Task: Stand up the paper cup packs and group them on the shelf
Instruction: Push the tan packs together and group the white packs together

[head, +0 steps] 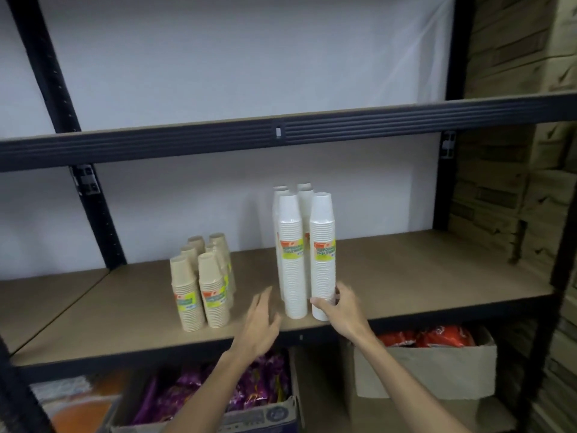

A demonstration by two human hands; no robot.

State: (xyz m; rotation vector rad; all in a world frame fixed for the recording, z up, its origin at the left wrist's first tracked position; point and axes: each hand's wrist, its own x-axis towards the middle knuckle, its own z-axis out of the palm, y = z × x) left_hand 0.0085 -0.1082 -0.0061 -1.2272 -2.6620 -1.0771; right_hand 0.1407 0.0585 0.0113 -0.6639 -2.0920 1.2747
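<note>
The lower end of the front right white cup pack (323, 254) is gripped by the right hand (338, 307), low and right of the frame's centre, with the thumb laid across its near side and the fingers curled round its far right side. The left hand (260, 323) is held just left of it with the fingers spread and relaxed; it is blurred, and nothing is held in it. The gripped pack is stood upright at the front edge of the middle shelf board (421, 270), just beside the front left white cup pack (292, 254), which is also upright. Directly behind these two, the rear white cup packs (304, 195) are seen upright in a tight cluster. Further left on the same board, well apart from the white group, the beige cup packs (203, 282) are grouped upright in two rows, with yellow-green labels showing on the nearest ones. An upper shelf beam (187, 142) is seen across the frame above. Below the board, a cardboard box (437, 376) with red packets (427, 337) is placed at lower right, and a box of purple packets (218, 392) at lower centre. Stacked cartons (515, 151) are seen along the right edge.
</note>
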